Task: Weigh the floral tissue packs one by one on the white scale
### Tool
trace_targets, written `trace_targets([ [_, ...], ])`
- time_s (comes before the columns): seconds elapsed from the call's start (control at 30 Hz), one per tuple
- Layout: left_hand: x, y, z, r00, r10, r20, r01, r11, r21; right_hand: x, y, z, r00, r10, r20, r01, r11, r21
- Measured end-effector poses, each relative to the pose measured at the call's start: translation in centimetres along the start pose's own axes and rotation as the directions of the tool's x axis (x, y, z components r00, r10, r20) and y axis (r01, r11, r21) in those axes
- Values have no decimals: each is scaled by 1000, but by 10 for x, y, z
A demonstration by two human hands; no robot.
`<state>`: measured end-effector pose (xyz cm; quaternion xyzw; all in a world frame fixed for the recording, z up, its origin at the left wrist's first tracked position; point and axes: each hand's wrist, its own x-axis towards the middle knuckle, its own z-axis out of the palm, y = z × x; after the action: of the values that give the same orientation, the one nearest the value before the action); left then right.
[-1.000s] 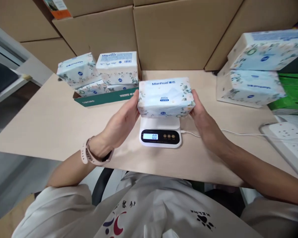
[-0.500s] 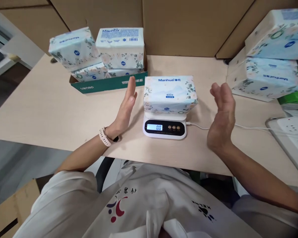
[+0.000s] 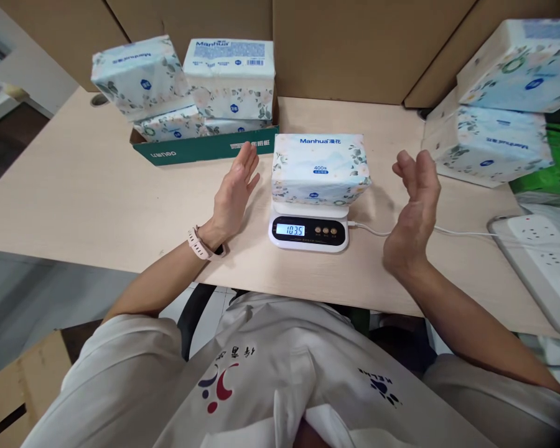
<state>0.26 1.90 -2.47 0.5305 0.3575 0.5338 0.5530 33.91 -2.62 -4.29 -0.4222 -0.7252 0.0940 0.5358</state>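
Note:
A pack of tissues (image 3: 320,168) printed with flowers rests on the white kitchen scale (image 3: 308,241), whose lit display reads 103.5. To the left of the pack, apart from it, my left hand (image 3: 234,196) is open and holds nothing; its wrist wears a pale watch band. On the other side my right hand (image 3: 413,211) is open too, its palm turned toward the pack with a gap between them. A white cable (image 3: 371,231) runs from the scale's right side and passes behind my right hand.
A green box (image 3: 191,151) holding several tissue packs (image 3: 231,78) stands at the back left. Two more stacked packs (image 3: 499,143) are at the right, near a white power strip (image 3: 541,242) and a green package (image 3: 557,158). Large cardboard boxes (image 3: 340,50) line the table's back.
The scale's display has gone from 0.0 to 103.5. My left hand has turned and drawn slightly left, while my right hand has barely shifted. The whole view has tilted a little.

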Motion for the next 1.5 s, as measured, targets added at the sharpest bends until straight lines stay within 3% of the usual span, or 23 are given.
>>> trace_targets([
  [0.27,-3,-2,-1,998,-42,53,41,999,11,1,-2,0,1000,-21,-21,22,997,70],
  [0.4,-7,3,2,996,-57,71,58,998,-8,1,1,-1,996,-84,-25,86,993,76],
  [0.57,-13,14,11,993,-95,65,98,994,-52,0,7,-3,998,-62,-16,62,997,44],
  [0.73,-18,25,19,985,-167,31,169,979,-115,0,14,-7,998,-56,-25,58,996,63],
  [0.9,-18,27,19,978,-208,-1,205,967,-150,-1,11,-8,999,33,-20,-32,998,56],
  [1.5,-13,26,20,968,-219,-122,202,969,-141,-1,5,-12,998,67,20,-66,997,-34],
])
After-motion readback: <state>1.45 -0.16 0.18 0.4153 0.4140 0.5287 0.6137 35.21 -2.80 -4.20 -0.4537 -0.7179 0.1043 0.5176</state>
